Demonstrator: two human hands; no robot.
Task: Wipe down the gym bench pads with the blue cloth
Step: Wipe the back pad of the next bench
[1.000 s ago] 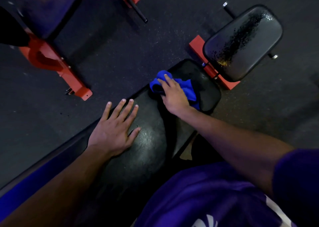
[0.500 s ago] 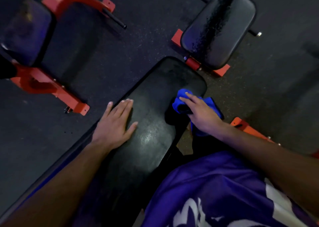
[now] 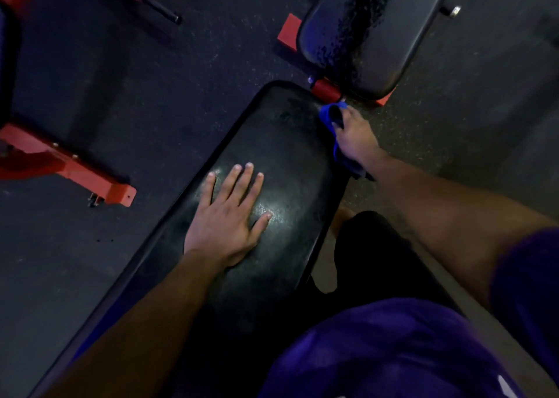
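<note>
A long black bench pad (image 3: 290, 143) runs from lower left up to the middle of the view. My left hand (image 3: 230, 219) lies flat on its top, fingers straight and spread. My right hand (image 3: 354, 134) holds the blue cloth (image 3: 328, 116) against the pad's right side edge near its far end; the cloth wraps under my palm and hangs down behind the wrist. A second black pad (image 3: 375, 31), smaller and with a worn, flaking strip down its middle, stands beyond the long pad at the upper right.
Red metal frame parts (image 3: 325, 90) join the two pads. Another red bench frame (image 3: 69, 167) with a black handle bar (image 3: 151, 2) stands on the dark rubber floor at left. My purple shirt (image 3: 393, 352) fills the lower right.
My right hand slid the cloth from the top of the pad's far end to its right side edge, then forward along that edge. My left hand shifted further onto the pad.
</note>
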